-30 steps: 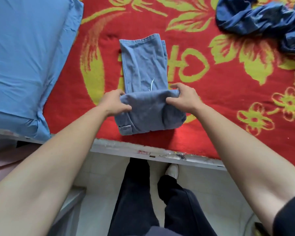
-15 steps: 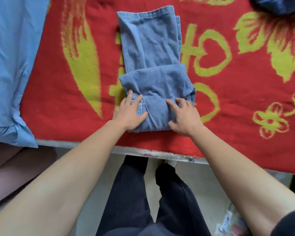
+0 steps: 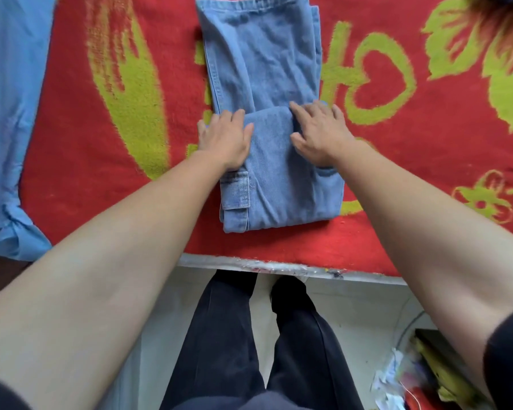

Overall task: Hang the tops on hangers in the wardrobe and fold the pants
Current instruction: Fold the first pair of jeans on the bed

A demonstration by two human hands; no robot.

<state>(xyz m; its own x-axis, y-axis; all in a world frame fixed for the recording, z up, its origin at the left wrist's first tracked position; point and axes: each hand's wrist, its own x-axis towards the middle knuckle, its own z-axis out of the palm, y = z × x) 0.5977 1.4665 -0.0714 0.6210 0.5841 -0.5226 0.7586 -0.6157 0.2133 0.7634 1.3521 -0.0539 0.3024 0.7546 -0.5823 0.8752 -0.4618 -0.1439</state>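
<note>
The half-folded light-blue denim pants [image 3: 279, 187] are being pressed farther up now by the flat, straight-fingered left hand [image 3: 224, 140] and right hand [image 3: 320, 134]; a last fold is likely being readied.

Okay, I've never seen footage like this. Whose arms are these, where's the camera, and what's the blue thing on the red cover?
No machine here: a person wears a camera on the head, looking down, so both bare arms are the wearer's own, and the dark trousers below are their legs. On a red flowered blanket lie light blue jeans, the near part doubled over. The left hand and right hand press flat on that fold, fingers straight; neither grips anything. Pale blue bedding lies at the left.
</note>
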